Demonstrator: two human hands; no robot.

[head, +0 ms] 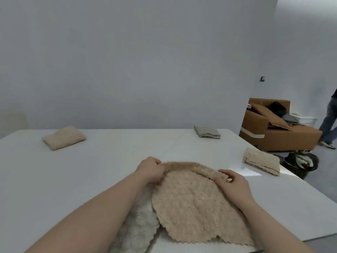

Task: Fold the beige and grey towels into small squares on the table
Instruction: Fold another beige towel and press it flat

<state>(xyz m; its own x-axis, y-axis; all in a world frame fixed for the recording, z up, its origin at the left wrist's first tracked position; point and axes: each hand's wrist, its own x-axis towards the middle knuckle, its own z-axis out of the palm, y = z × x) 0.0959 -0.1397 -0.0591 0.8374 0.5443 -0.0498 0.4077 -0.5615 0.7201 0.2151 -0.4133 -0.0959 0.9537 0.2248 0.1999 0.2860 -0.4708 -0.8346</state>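
Note:
A beige towel (193,203) lies spread on the white table (91,170) in front of me. My left hand (150,169) pinches its far left corner, and my right hand (232,185) grips its far right edge, which is curled up. Beneath it on the left, a pale grey towel (138,227) lies bunched, partly hidden by my left forearm. Three folded towels sit further off: a beige one (63,137) at far left, a grey one (207,132) at far centre-right, and a cream one (261,160) near the right edge.
The table's right edge runs diagonally past the cream towel. Beyond it stand open cardboard boxes (277,130), a dark bin (299,163) on the floor, and a person's legs (328,125) at the far right. A plain wall backs the table.

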